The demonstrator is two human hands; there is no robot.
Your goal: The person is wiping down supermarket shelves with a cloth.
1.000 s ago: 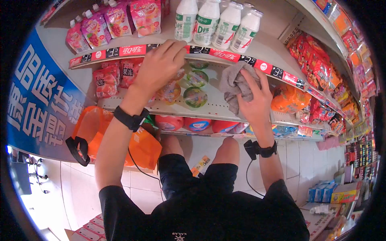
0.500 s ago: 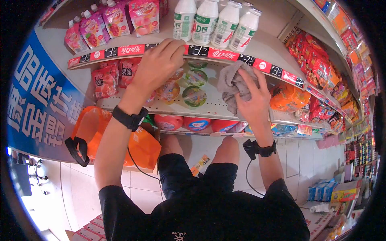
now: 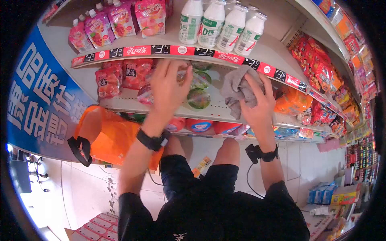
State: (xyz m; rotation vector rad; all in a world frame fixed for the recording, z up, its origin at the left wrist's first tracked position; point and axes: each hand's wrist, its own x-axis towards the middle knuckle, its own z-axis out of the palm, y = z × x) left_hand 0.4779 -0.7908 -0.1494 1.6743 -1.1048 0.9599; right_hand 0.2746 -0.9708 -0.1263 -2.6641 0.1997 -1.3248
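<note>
My right hand (image 3: 259, 102) grips a crumpled grey cloth (image 3: 241, 90) at the front of the middle shelf, under the price strip. My left hand (image 3: 169, 86) is slightly blurred at the same shelf, in front of the jelly cups. Its thumb and fingers are curved but apart, and it covers some of the cups. Just right of it sit round, clear-lidded jelly cups with green rims, one green cup (image 3: 198, 99) near the shelf edge. Red jelly bags (image 3: 136, 74) stand to its left.
Above, the upper shelf carries white bottles (image 3: 211, 24) and pink drink pouches (image 3: 120, 20) behind a red and black price strip (image 3: 183, 50). An orange bag (image 3: 112, 138) hangs at lower left. Orange packs (image 3: 293, 101) lie right of the cloth. Red packages (image 3: 200, 125) fill the shelf below.
My left hand has moved down and right from the price strip to the jelly cups. My right hand still holds the cloth, in nearly the same place. The view has shifted slightly.
</note>
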